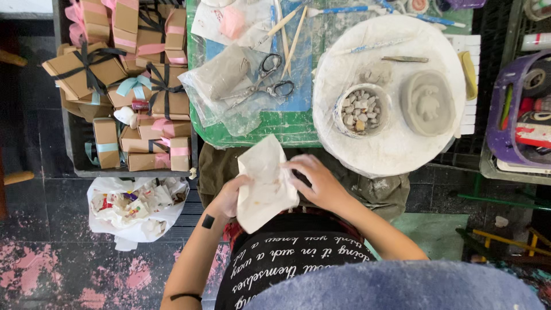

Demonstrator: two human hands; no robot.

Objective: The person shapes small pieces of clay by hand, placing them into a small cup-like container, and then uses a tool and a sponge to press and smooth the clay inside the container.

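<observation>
Both my hands hold a crumpled white cloth [265,182] over my lap, below the table edge. My left hand [231,195] grips its left side and my right hand [317,182] presses on its right side. Ahead on a round white board [396,146] lie a grey clay dish with a relief shape [427,102], a small bowl of pebbles [361,109] and a lump of clay [376,73].
Scissors [270,80] and a plastic bag with clay [227,80] lie on the green table [270,131]. Cardboard gift boxes with ribbons [129,86] fill a crate at left. A white bag of scraps [135,208] sits on the floor. A purple tray [519,109] stands at right.
</observation>
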